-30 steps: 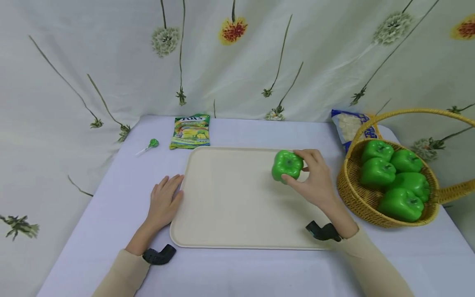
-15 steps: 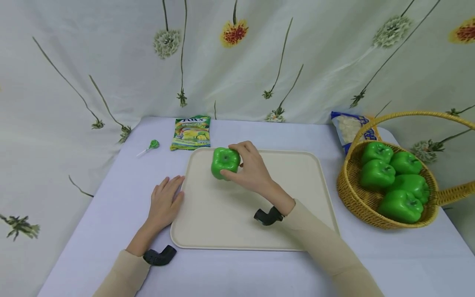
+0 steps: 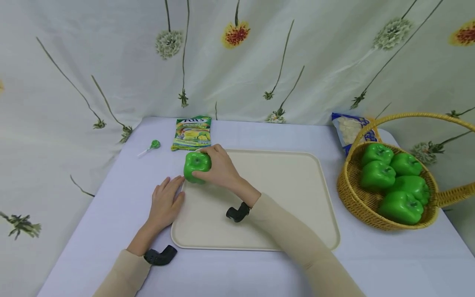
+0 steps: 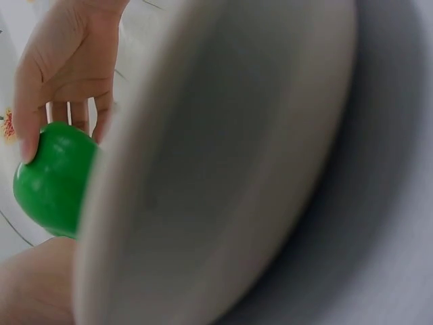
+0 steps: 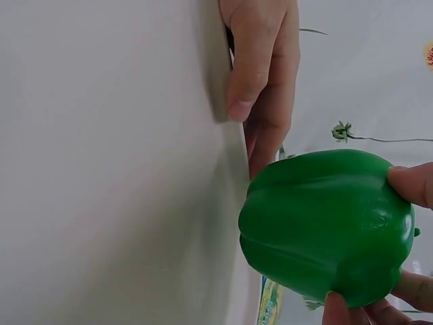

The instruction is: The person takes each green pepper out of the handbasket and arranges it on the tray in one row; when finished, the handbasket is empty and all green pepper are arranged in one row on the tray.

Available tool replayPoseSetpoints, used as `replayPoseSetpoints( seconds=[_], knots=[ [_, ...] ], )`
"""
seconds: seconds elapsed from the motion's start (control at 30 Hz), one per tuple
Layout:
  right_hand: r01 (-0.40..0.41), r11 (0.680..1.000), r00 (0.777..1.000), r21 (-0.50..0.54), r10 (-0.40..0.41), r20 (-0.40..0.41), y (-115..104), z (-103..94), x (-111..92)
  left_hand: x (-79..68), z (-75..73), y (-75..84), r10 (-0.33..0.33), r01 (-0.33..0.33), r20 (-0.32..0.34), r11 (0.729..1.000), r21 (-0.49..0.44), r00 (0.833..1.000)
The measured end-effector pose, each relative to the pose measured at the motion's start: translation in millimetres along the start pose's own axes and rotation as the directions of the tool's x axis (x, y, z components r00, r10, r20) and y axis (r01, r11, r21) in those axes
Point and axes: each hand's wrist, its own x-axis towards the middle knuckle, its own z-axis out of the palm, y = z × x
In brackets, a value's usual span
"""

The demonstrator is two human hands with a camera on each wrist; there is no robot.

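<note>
Head view shows me the left hand (image 3: 165,206) beside the tray's (image 3: 274,202) left edge, fingers straight, thumb at its rim. Near the table's (image 3: 237,272) right edge sits a basket (image 3: 349,202) of peppers (image 3: 377,174). Farther in, I see the right hand (image 3: 221,168) pinching a green pepper (image 3: 196,163) at the tray's far left corner; whether it touches, I cannot tell. Beyond, toward the table's far left corner, lie a lollipop (image 3: 155,144) and candy bag (image 3: 191,133).
</note>
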Motion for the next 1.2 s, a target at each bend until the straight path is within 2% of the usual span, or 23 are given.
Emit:
replayPoseSetpoints(
  seconds=[0.23,0.53,0.83,1.07,1.2],
  knots=[
    [0.015,1.000,0.999,-0.002,-0.015,0.037,2,11.8,5,1.2,1.2,0.6,-0.001,0.001,0.009,1.000,0.003,1.000],
    [0.067,0.998,0.995,0.008,-0.067,0.068,0,17.4,2,1.8,0.1,1.3,0.005,-0.005,0.017,1.000,-0.003,1.000],
    [0.060,0.998,0.996,-0.006,-0.059,0.070,-2,22.2,-1,-0.6,1.0,-1.5,0.001,-0.001,0.005,1.000,-0.012,1.000],
    [0.048,0.998,0.997,-0.028,-0.047,0.056,-2,18.2,-3,-1.2,1.1,-0.9,0.011,-0.011,-0.013,1.000,-0.010,1.000],
    [0.047,0.999,0.998,0.004,-0.047,0.033,0,11.6,-5,-2.0,1.4,-0.6,0.021,-0.021,-0.029,1.000,-0.004,0.999]
  ],
)
